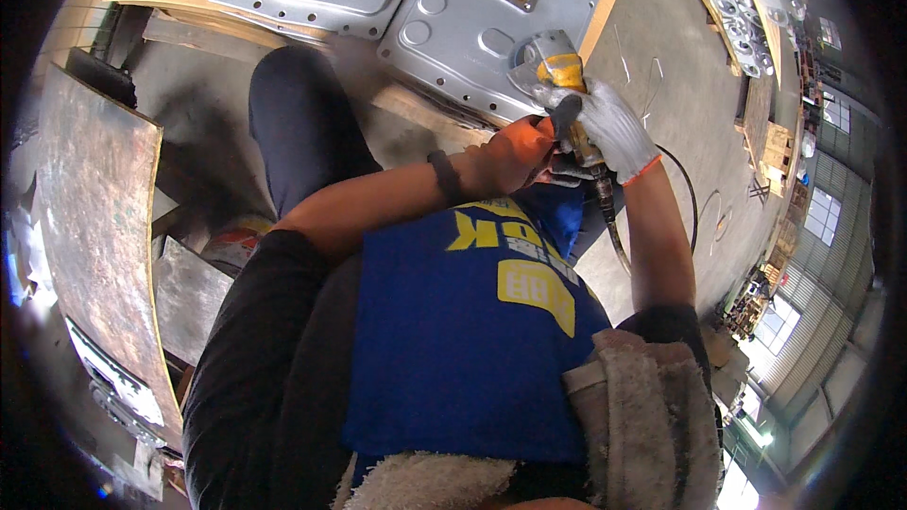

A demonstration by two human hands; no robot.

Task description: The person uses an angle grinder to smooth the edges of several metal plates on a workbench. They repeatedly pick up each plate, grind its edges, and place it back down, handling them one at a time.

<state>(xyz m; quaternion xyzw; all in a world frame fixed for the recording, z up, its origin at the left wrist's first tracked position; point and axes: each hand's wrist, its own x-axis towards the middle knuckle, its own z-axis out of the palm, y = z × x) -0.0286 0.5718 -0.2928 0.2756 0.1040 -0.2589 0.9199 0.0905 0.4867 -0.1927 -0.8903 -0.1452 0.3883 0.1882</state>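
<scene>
Grey metal forms the large panel (458, 24) at the top, with the yellow-and-silver power tool (562, 71) over its near right part; whether they touch, I cannot tell. White-gloved, the right hand (616, 132) grasps the tool's body; the orange-gloved left hand (520, 153) has its fingers curled about the handle, partly hidden. Steady, light pressure, an even tilt and a slack hose (606, 196) should serve best.

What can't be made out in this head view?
Head view:
- Grip of the yellow power tool: mostly covered by the left hand and right hand.
- Far end of the gray plate: cut off by the upper edge.
- Clutter near the wall: too small to identify.
</scene>
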